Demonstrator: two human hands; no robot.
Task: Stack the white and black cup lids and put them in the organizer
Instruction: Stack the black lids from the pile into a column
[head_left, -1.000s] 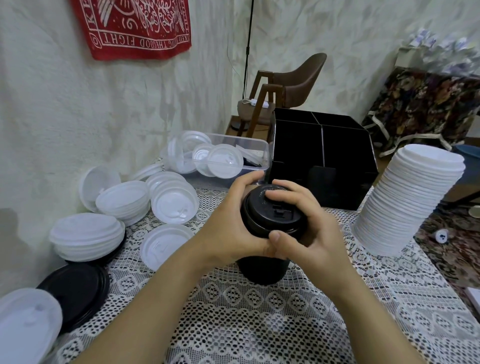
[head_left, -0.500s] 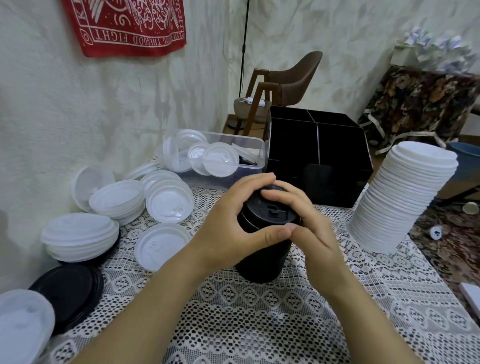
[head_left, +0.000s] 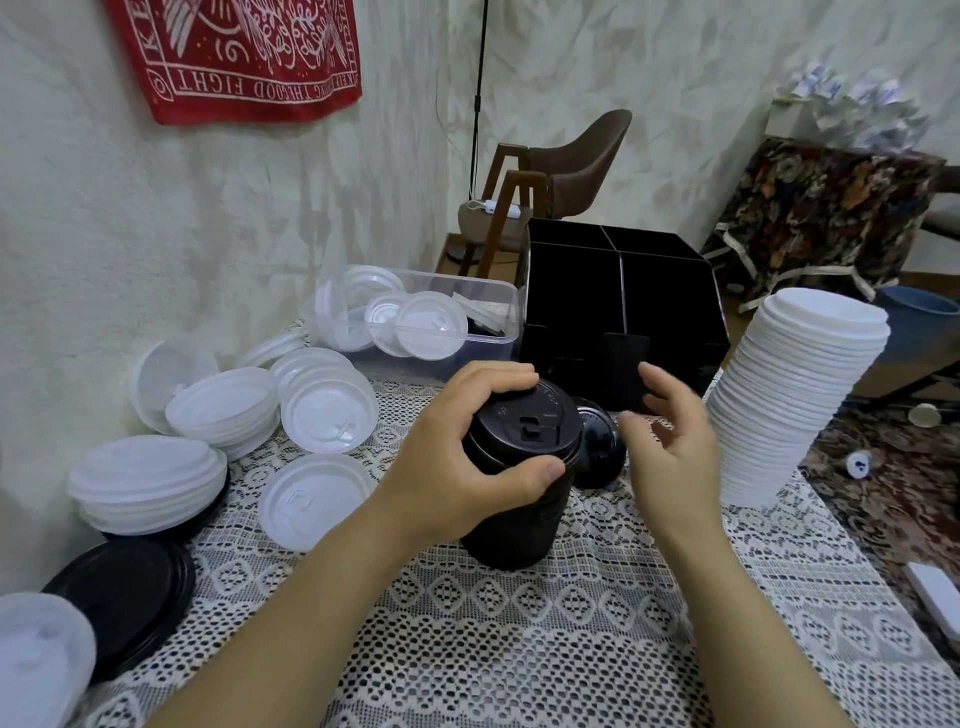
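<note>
Left hand (head_left: 457, 467) around black lid stack (head_left: 524, 434)

At the upper left of your view a red banner (head_left: 244, 57) with white lettering hangs on the pale wall. Right of it a thin black pole (head_left: 479, 78) runs down to the floor beside a brown chair (head_left: 576, 161), which has a small white device (head_left: 498, 208) lying on its seat. A white lace tablecloth (head_left: 519, 649) fills the bottom of your frame. At the upper right you see a dark flowered cloth (head_left: 831, 208) draped over some furniture, with pale flowers (head_left: 857, 104) on top. Below it stands a blue bucket (head_left: 919, 322), and a patterned carpet (head_left: 893, 499) covers the floor at the right edge.
</note>
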